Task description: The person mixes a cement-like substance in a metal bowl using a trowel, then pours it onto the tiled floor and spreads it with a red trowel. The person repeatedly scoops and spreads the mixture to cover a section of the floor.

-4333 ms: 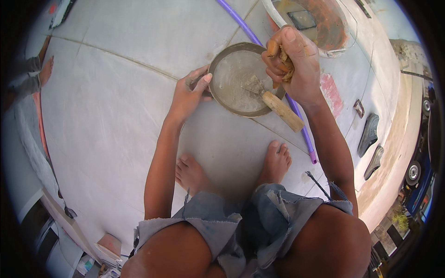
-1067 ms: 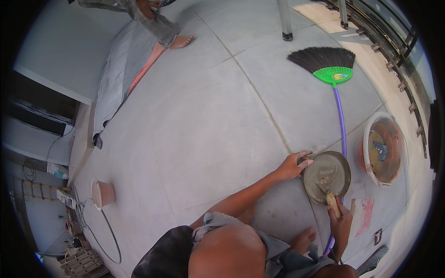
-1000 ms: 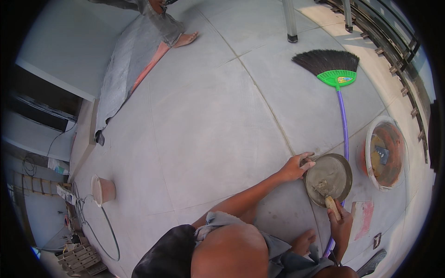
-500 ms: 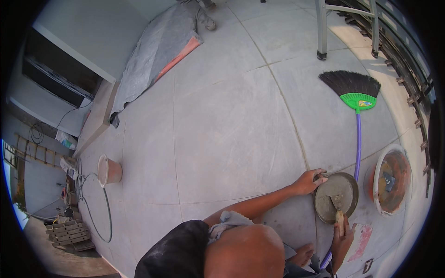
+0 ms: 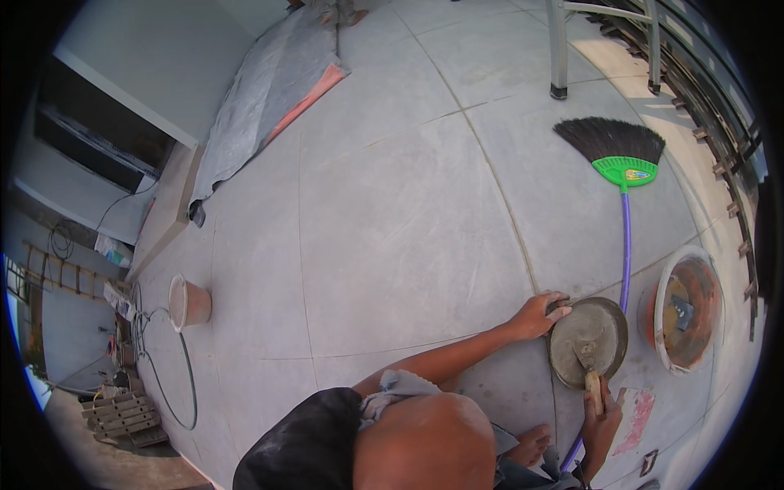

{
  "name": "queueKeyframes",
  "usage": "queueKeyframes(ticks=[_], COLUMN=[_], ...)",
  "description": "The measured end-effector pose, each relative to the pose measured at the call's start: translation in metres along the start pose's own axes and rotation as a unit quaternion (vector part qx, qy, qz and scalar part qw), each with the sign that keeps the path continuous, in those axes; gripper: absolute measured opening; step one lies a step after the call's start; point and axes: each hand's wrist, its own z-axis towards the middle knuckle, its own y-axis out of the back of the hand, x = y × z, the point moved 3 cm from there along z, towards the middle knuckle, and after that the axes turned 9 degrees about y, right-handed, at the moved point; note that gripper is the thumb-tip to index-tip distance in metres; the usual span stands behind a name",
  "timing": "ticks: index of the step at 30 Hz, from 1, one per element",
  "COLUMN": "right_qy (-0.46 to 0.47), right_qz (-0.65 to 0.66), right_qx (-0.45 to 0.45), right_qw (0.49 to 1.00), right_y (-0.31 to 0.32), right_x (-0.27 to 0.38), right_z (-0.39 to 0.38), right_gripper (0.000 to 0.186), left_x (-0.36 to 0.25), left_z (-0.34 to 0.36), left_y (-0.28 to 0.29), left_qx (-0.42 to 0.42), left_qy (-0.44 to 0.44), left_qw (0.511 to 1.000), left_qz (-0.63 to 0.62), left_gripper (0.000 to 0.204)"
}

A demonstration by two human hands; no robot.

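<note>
A round, shallow grey pan sits at the lower right, with wet grey cement paste spread inside. My left hand grips its left rim, thumb and fingers at the edge. In my right hand is the pale handle of a small trowel. Its blade rests in the paste, partly coated with it. A broom with a purple handle, green head and black bristles lies on the floor. Its handle runs behind the pan and reappears near my right wrist.
Right of the pan stands a dirty bucket with a dark object inside. A white-and-pink flat piece lies nearby. Metal ladder legs stand at the far right. Farther left are a grey sheet, a small bucket and a hose.
The whole view has shifted slightly. Both hands keep their hold, and the trowel blade has moved a little within the pan. At the top, another person's foot has changed position.
</note>
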Motion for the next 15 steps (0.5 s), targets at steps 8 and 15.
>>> queueKeyframes(ticks=[8,15], right_qy=[0.000,0.008], right_qz=[0.070,0.063], right_qx=[-0.041,-0.034], right_qw=[0.997,0.997], right_y=[-0.003,0.003], right_x=[0.004,0.011], right_z=[-0.002,-0.002], right_gripper=[0.045,0.047], left_x=[-0.001,0.001], left_z=[0.002,0.001], left_y=[0.001,0.000], left_qx=[0.021,0.022], left_qy=[0.027,0.038], left_qw=[0.999,0.999], left_qz=[0.011,-0.001], left_gripper=[0.059,0.058])
